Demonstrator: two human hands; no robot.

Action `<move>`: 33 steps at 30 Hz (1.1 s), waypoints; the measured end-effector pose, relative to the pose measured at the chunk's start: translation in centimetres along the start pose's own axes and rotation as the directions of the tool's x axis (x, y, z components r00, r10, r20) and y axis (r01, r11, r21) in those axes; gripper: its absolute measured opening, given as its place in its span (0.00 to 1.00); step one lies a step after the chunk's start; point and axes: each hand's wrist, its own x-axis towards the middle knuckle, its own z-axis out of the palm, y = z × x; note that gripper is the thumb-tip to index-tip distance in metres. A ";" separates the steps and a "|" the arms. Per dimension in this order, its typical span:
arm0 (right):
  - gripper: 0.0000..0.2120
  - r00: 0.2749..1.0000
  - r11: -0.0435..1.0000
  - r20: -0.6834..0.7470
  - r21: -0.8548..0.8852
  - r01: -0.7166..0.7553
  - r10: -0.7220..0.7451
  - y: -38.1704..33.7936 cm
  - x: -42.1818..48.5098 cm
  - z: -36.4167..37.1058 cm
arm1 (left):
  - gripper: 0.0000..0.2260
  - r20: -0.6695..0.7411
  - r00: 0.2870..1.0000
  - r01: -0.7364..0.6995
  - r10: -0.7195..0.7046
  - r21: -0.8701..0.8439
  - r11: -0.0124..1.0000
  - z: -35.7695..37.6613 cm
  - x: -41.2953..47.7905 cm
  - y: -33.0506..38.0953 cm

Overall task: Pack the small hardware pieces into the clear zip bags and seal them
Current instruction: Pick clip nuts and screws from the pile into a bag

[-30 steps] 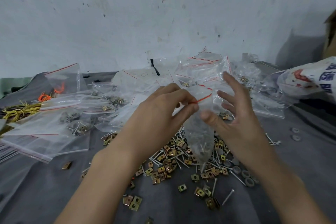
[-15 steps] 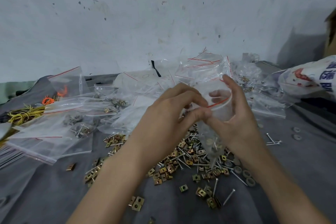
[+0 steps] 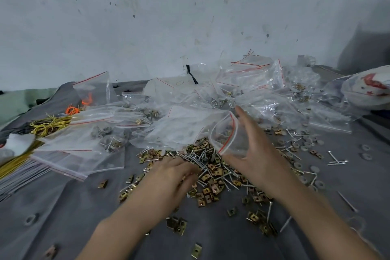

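While the bag waits for its fill: both hands work over a grey cloth-covered surface (image 3: 63, 207), one feeding, one holding

Right hand: the right hand (image 3: 256, 154) is spread wide, thumb low and fingers reaching up, cradling a small clear zip bag with a red seal line (image 3: 229, 135); the grip looks light, more a cupping than a pinch; the mouth is held bowed open and turned toward the other hand, probably so pieces can be dropped straight in

Left hand: the left hand (image 3: 168, 177) lies palm down on the near edge of the heap, fingers curled loosely into it; motion blur and the hand's own back hide the fingertips, so I cannot tell whether it has anything pinched yet

Hardware: a loose heap of brass-coloured square clip nuts and thin silver screws (image 3: 213, 173) sits between the two hands, directly below the open bag; grey round washers (image 3: 304, 148) lie scattered to the right; keeping the bag just above the heap shortens each trip

Held bag's contents: a few grey pieces show through the film; the count is unclear

Other bags: a drift of clear zip bags (image 3: 190, 116), some already holding parts, is piled behind the heap toward the wall

Stage: judged as filling; the seal is not yet pressed
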 end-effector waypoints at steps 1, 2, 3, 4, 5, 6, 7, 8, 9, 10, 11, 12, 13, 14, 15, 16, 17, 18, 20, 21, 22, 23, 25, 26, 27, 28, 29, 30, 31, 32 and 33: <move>0.49 1.000 1.000 0.008 0.002 0.006 -0.006 -0.1 0.1 0.3 | 0.12 0.006 1.000 -0.016 0.016 0.038 0.999 0.4 0.3 0.3; 0.49 1.000 1.000 0.013 0.001 0.011 -0.011 -0.2 0.1 0.6 | 0.13 0.011 1.000 -0.021 0.021 0.067 0.997 0.9 0.6 0.4; 0.49 1.000 1.000 0.014 0.003 0.014 -0.014 -0.4 0.2 0.8 | 0.14 0.015 1.000 -0.020 0.019 0.093 0.995 1.3 0.8 0.5; 0.48 1.000 1.000 0.013 0.003 0.018 -0.018 -0.5 0.2 0.8 | 0.15 0.021 1.000 -0.016 0.014 0.119 0.993 1.6 1.0 0.7; 0.48 1.000 1.000 0.009 0.005 0.022 -0.022 -0.6 0.2 0.9 | 0.15 0.028 1.000 -0.015 0.011 0.138 0.990 1.9 1.2 0.8; 0.48 1.000 1.000 0.005 0.010 0.024 -0.024 -0.7 0.2 0.8 | 0.16 0.032 0.999 -0.011 0.006 0.144 0.989 2.1 1.4 0.9; 0.48 1.000 1.000 0.000 0.021 0.021 -0.021 -0.7 0.2 0.6 | 0.16 0.031 1.000 0.001 -0.006 0.145 0.989 2.3 1.5 1.0; 0.48 1.000 0.999 -0.008 0.034 0.014 -0.014 -0.7 0.2 0.4 | 0.16 0.024 0.999 0.019 -0.023 0.148 0.989 2.5 1.6 1.1; 0.47 1.000 0.999 -0.020 0.047 0.007 -0.007 -0.7 0.2 0.2 | 0.16 0.016 0.999 0.041 -0.044 0.152 0.988 2.7 1.7 1.2; 0.47 0.999 0.998 -0.033 0.059 0.002 0.000 -0.6 0.2 0.0 | 0.15 0.014 0.998 0.059 -0.062 0.151 0.987 2.8 1.8 1.3; 0.47 0.999 0.998 -0.046 0.070 -0.001 0.005 -0.5 0.3 -0.1 | 0.15 0.019 0.997 0.071 -0.075 0.142 0.987 2.9 1.9 1.3; 0.47 0.998 0.997 -0.057 0.084 -0.002 0.007 -0.4 0.3 -0.2 | 0.13 0.031 0.996 0.075 -0.080 0.129 0.989 2.9 2.1 1.3; 0.46 0.998 0.995 -0.065 0.096 -0.002 0.009 -0.4 0.3 -0.3 | 0.12 0.041 0.996 0.074 -0.079 0.114 0.991 2.9 2.2 1.3; 0.46 0.997 0.994 -0.070 0.105 -0.002 0.010 -0.3 0.3 -0.4 | 0.11 0.046 0.996 0.072 -0.076 0.096 0.993 2.8 2.3 1.3; 0.46 0.997 0.994 -0.074 0.109 -0.003 0.011 -0.2 0.3 -0.4 | 0.10 0.048 0.996 0.071 -0.075 0.075 0.995 2.8 2.3 1.3; 0.46 0.997 0.994 -0.076 0.111 -0.005 0.014 -0.1 0.3 -0.4 | 0.09 0.048 0.996 0.072 -0.075 0.058 0.996 2.7 2.3 1.3; 0.46 0.997 0.994 -0.077 0.112 -0.009 0.018 0.0 0.3 -0.5 | 0.08 0.048 0.996 0.073 -0.075 0.045 0.996 2.7 2.3 1.3; 0.46 0.997 0.994 -0.078 0.113 -0.013 0.022 0.0 0.3 -0.5 | 0.07 0.045 0.996 0.070 -0.071 0.033 0.997 2.6 2.2 1.3; 0.46 0.997 0.993 -0.075 0.113 -0.013 0.022 0.1 0.3 -0.5 | 0.05 0.038 0.998 0.059 -0.060 0.004 0.998 2.4 2.2 1.3; 0.46 0.997 0.993 -0.074 0.114 -0.012 0.020 0.2 0.2 -0.6 | 0.04 0.035 0.998 0.058 -0.057 -0.010 0.998 2.3 2.2 1.3; 0.46 0.997 0.993 -0.072 0.116 -0.009 0.017 0.2 0.2 -0.6 | 0.05 0.032 0.998 0.058 -0.057 -0.017 0.998 2.2 2.2 1.1; 0.46 0.997 0.993 -0.072 0.119 -0.005 0.014 0.2 0.2 -0.7 | 0.06 0.034 0.998 0.059 -0.059 -0.017 0.998 2.0 2.2 1.0; 0.45 0.997 0.992 -0.071 0.123 0.002 0.007 0.2 0.2 -0.7 | 0.08 0.053 0.996 0.069 -0.069 -0.006 0.998 1.7 2.2 0.5; 0.45 0.998 0.992 -0.069 0.123 0.004 0.005 0.2 0.2 -0.8 | 0.10 0.068 0.995 0.077 -0.077 -0.003 0.997 1.6 2.3 0.3; 0.46 0.998 0.992 -0.067 0.124 0.004 0.004 0.1 0.2 -0.8 | 0.11 0.076 0.993 0.088 -0.088 -0.001 0.996 1.5 2.3 0.1; 0.46 0.998 0.992 -0.066 0.127 0.003 0.006 0.1 0.2 -0.8 | 0.11 0.074 0.992 0.098 -0.098 0.002 0.995 1.5 2.3 0.1; 0.46 0.998 0.991 -0.066 0.131 0.001 0.008 0.1 0.2 -0.8 | 0.12 0.060 0.992 0.108 -0.108 0.004 0.994 1.5 2.4 0.1; 0.46 0.998 0.991 -0.068 0.133 0.000 0.009 0.1 0.2 -0.8 | 0.13 0.043 0.993 0.114 -0.114 0.005 0.994 1.5 2.5 0.3; 0.46 0.998 0.991 -0.068 0.135 0.002 0.007 0.1 0.2 -0.9 | 0.14 0.029 0.993 0.115 -0.115 0.006 0.993 1.6 2.8 0.6; 0.46 0.998 0.991 -0.068 0.137 0.003 0.006 0.1 0.1 -0.9 | 0.15 0.018 0.994 0.112 -0.112 0.009 0.994 1.8 3.0 1.0; 0.46 0.998 0.991 -0.068 0.137 0.003 0.007 0.1 0.1 -0.8 | 0.16 0.009 0.994 0.109 -0.109 0.012 0.994 2.0 3.3 1.3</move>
